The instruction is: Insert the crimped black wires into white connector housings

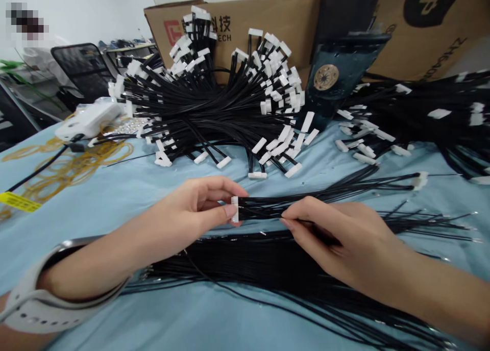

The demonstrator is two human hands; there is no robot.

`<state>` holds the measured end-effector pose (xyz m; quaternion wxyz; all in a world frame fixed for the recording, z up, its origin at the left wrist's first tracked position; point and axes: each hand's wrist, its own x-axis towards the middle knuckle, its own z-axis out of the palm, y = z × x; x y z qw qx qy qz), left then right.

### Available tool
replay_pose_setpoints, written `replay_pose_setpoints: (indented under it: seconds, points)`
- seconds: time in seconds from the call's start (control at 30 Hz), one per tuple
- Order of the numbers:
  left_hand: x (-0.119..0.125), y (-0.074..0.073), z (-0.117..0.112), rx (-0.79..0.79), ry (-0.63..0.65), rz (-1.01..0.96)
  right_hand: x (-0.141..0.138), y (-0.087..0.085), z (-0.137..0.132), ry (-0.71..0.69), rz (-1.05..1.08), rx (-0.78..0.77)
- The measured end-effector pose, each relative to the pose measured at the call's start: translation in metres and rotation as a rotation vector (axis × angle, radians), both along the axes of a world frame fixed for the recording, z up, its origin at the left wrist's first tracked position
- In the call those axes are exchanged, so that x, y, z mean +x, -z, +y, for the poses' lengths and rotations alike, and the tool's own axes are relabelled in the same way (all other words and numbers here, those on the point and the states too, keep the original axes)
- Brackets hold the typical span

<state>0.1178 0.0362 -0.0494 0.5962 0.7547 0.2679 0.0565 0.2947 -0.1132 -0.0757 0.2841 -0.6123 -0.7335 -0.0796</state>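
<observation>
My left hand [199, 208] pinches a small white multi-pin connector [235, 209] between thumb and fingers. A tight bundle of thin black wires [268, 208] runs from that connector to the right. My right hand [344, 239] grips these wires a little way along, its fingertips close to the connector. Below both hands lies a broad layer of loose black wires [268, 261] with bare ends. Beyond them, a big heap of black wire harnesses with white connectors [214, 111] fans out, and a second heap [421, 111] lies to the right.
A light blue cloth [76, 187] covers the table. Yellow rubber bands [72, 162] and a white plastic pack [88, 120] lie at the left. Cardboard boxes [245, 29] and a dark emblem-marked object [325, 78] stand behind the heaps. A white watch band [46, 310] circles my left wrist.
</observation>
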Motion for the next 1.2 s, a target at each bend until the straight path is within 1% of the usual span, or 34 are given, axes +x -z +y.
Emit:
replay_pose_setpoints:
  seconds: [0.17,0.6,0.77,0.93,1.2]
  points:
    - [-0.0002,0.0011,0.0005,0.004,0.014,-0.008,-0.0001,-0.0009,-0.0003,0.002,0.028,0.018]
    - [-0.0005,-0.0007,0.0011,-0.037,0.025,0.024,0.0014,-0.0029,-0.0003,-0.066,0.088,0.011]
    - [-0.0007,-0.0013,-0.0011,-0.009,0.041,0.014,0.0031,-0.0030,0.0031,-0.048,0.076,0.009]
    - [0.0003,-0.0008,-0.0029,-0.017,0.043,-0.020,0.0039,-0.0034,0.0041,-0.054,0.088,0.011]
    - [0.0009,0.0029,-0.0079,-0.015,0.035,-0.038,-0.0032,-0.0022,0.0058,-0.010,0.143,-0.017]
